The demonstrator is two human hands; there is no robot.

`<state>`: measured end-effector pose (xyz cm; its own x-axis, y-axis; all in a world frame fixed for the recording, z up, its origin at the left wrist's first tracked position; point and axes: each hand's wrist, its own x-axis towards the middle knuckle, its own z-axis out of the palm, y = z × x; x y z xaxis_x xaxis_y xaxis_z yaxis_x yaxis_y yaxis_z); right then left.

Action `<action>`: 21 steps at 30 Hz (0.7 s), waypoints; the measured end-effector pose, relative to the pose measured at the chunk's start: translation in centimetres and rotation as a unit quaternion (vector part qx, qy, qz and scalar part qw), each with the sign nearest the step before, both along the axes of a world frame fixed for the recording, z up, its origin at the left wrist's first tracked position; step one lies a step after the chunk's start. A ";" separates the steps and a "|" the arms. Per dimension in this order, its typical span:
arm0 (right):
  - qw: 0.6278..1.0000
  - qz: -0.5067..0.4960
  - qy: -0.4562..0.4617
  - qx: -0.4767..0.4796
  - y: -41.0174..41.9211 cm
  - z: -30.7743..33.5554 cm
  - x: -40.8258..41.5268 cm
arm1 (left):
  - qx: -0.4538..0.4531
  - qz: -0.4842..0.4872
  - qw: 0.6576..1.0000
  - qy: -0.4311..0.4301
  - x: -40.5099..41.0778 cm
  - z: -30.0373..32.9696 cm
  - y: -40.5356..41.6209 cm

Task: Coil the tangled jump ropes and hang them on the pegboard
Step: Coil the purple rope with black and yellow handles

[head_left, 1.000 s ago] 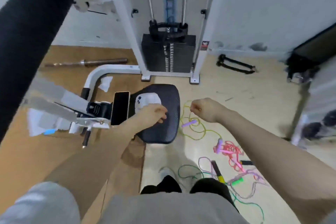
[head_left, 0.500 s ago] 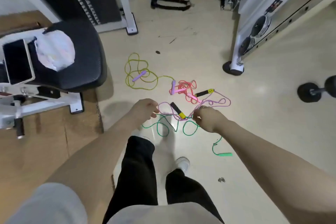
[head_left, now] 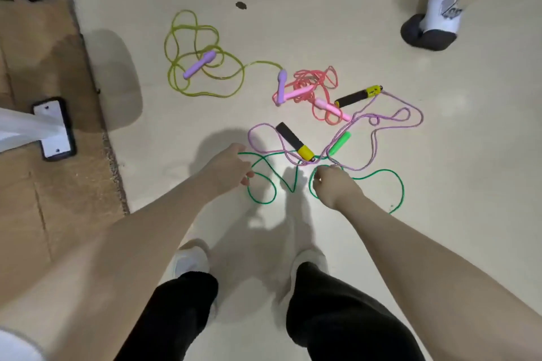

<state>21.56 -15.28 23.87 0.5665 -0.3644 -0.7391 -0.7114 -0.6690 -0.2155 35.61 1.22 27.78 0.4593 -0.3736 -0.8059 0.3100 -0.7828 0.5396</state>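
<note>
While both hands reach down over the pale floor, the left hand hovers with loosely curled fingers at the thin green cord jump rope, and the right hand seems to pinch it, though I cannot tell. Just beyond lies the lilac braided rope with black-and-yellow handles, crossing it; farther off, the pink rope and yellow-green rope. Untangling is barely begun; next, I judge, green must be lifted clear of lilac.

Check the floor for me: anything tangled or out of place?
Yes. The green rope, the lilac rope and the pink rope lie crossed over one another; the yellow-green rope sprawls loose beside them.
</note>
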 end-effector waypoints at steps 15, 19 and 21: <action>0.973 -0.045 -0.124 -0.188 -0.6 -29.9 0.8 | -0.019 -0.105 0.971 -0.214 4.3 -31.3 -3.9; 0.948 -0.171 -0.257 0.072 2.1 -24.9 0.6 | -0.099 -0.426 0.845 -0.307 0.4 -27.3 -4.8; 0.912 -0.223 -0.296 0.179 2.3 -24.1 1.6 | -0.147 -0.502 0.801 -0.292 -1.3 -27.2 -5.2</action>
<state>23.15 -12.95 -0.19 0.7592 -0.4515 -0.4688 -0.5838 -0.1538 -0.7972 34.31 -3.96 0.61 0.0748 -0.9250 -0.3726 -0.7673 -0.2920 0.5709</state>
